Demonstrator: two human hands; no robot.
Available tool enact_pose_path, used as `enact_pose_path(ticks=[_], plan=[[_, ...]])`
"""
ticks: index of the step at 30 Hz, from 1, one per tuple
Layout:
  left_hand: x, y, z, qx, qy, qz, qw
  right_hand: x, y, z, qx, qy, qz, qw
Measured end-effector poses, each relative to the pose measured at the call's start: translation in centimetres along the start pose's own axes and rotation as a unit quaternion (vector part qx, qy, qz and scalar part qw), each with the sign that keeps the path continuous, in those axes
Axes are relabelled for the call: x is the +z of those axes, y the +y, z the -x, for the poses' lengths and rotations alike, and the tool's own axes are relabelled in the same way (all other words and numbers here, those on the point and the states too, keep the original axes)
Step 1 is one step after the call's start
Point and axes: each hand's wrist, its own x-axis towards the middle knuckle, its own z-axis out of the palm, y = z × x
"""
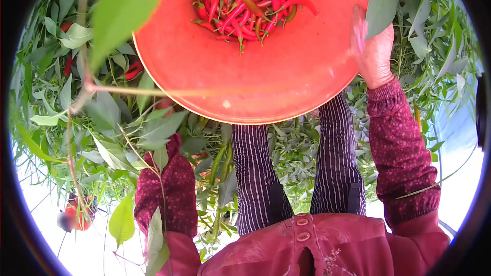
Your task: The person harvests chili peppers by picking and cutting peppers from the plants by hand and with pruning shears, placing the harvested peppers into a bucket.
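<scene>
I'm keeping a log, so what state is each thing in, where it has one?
Basin: partly filled
Peppers inside: heaped, mostly red, many stems on
Leaves: mostly green
Other peppers: red, partly hidden by leaves
Right hand: on the basin's rim, grip unclear
Left hand: hidden by leaves
Right sleeve: down to the wrist
Jacket: fastening unclear

From here I count one basin [307, 63], one clearly visible right hand [376, 58], two sleeves [401, 145] and two trouser legs [255, 173]; the peppers [249, 4] overlap too much for exact counting, the leaves [382, 5] likewise
</scene>
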Motion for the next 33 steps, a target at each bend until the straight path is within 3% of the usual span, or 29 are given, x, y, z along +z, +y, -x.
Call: enact_pose_path(ticks=[1, 2, 8, 12, 15, 17, 24, 29, 33], plan=[[0.1, -0.1, 0.0, 0.0, -0.002, 0.003, 1.0, -0.4, -0.3, 0.1, -0.181, -0.048, 0.337, 0.923], [-0.1, -0.2, -0.2, 0.004, 0.0, 0.003, 1.0, -0.6, -0.6, 0.0, -0.334, -0.087, 0.622, 0.703], [-0.3, -0.5, -0.2, 0.006, -0.003, 0.018, 1.0, -0.4, -1.0, 0.3, -0.26, -0.08, 0.593, 0.758], [-0.1, -0.8, 0.7, 0.004, -0.006, 0.025, 1.0, -0.8, -0.8, -0.1, -0.272, -0.091, 0.612, 0.737], [-0.3, -0.9, 1.5, 0.003, -0.012, 0.028, 1.0, -0.6, -0.6, -0.2, -0.313, -0.076, 0.541, 0.777], [-0.2, -0.9, 2.0, 0.002, -0.018, 0.032, 0.999, -0.8, -1.0, 0.2, -0.222, -0.068, 0.552, 0.801], [-1.1, -1.6, 3.4, 0.008, -0.036, 0.038, 0.999, -1.8, -0.6, -0.3, -0.27, -0.117, 0.552, 0.78], [-1.2, -2.3, 3.6, 0.011, -0.054, 0.051, 0.997, -1.1, -0.7, 0.2, -0.148, -0.078, 0.634, 0.755], [-2.1, -2.3, 3.2, 0.022, -0.046, 0.059, 0.997, -0.9, -0.9, 0.2, -0.213, -0.082, 0.544, 0.807]])
